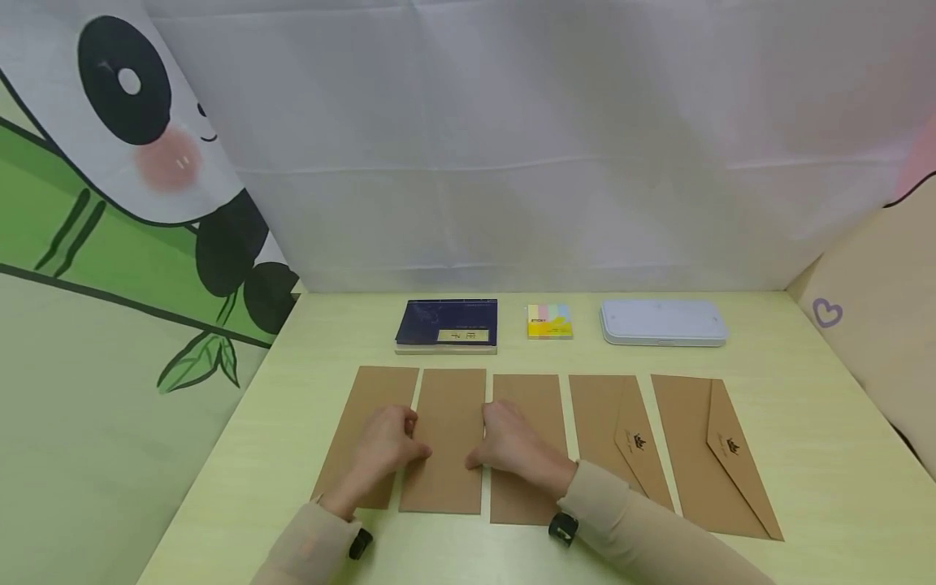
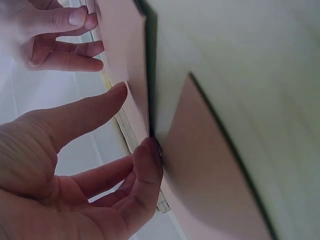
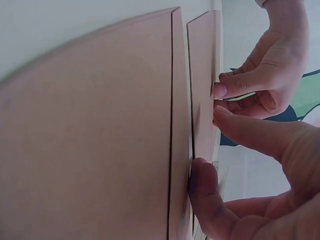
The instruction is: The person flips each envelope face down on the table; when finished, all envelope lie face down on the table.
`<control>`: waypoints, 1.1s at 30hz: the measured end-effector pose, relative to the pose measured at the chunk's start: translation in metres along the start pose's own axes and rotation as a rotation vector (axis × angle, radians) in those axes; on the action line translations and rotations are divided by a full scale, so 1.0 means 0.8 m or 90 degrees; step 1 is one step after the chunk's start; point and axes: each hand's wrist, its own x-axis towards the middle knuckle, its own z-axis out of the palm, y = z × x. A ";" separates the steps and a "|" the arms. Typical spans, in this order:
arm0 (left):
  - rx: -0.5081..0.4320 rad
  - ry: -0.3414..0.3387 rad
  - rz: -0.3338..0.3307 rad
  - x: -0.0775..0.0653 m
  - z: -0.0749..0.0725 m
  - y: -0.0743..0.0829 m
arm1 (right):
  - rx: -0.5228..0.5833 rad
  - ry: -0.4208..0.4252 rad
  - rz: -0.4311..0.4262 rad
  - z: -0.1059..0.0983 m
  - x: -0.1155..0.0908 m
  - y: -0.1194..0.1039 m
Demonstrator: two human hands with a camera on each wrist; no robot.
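Five brown paper envelopes line the tabletop (image 1: pixel 812 406) before me, set side by side with narrow gaps. At far left, the first envelope (image 1: pixel 369 394) lies partly beneath my left hand (image 1: pixel 383 443), its thumb and fingers apart and lightly bent, touching the left edge of the second envelope (image 1: pixel 446 431). That envelope lies flat between my hands, below a navy book (image 1: pixel 439 318). My right hand (image 1: pixel 519 443), thumb and fingers likewise apart, touches its right edge while reaching across the third envelope (image 1: pixel 537 394); a pack of sticky notes (image 1: pixel 550 321) sits behind. Further right, the fourth envelope (image 1: pixel 603 406) shows a crown-printed flap, near a pale case (image 1: pixel 664 322) at the back. The fifth envelope (image 1: pixel 687 447), also crown-printed, closes the row.
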 end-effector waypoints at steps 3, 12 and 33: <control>0.002 0.004 0.008 0.000 0.001 -0.001 | 0.007 -0.002 0.001 -0.001 -0.001 0.000; -0.006 0.007 -0.003 0.000 -0.003 0.004 | 0.016 0.013 -0.033 -0.016 -0.006 0.005; -0.209 -0.127 0.108 0.003 0.019 0.053 | 0.033 0.041 0.003 -0.057 -0.019 0.034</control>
